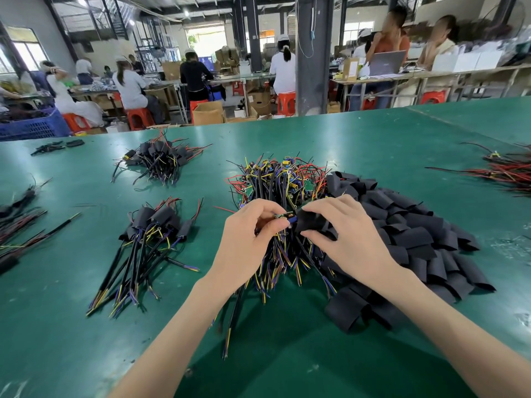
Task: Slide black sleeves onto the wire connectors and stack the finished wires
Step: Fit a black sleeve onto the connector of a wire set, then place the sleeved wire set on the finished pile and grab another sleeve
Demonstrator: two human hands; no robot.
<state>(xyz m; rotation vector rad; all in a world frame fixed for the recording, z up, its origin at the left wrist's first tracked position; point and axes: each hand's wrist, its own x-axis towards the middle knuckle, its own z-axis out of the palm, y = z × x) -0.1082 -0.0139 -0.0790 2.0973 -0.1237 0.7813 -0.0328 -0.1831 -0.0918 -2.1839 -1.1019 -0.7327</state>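
Two heaps fill the middle of the green counter (373, 139): a spread of loose black sleeves (416, 234) running toward the near right, and, touching its left side, a tangle of unsleeved wires (281, 179). Finished wires lie toward the left edge in a near stack (155, 225) and a far stack (161, 159). Above the tangle, the left hand (247, 239) pinches one wire's connector (284, 216), a small green board with a blue part, between thumb and curled fingers. The right hand (350, 234) pinches a single sleeve (311, 221), its mouth just at the connector's tip. Sleeving seems about to begin; the next move calls for keeping that mouth open and aligned, then pushing the sleeve over the board.
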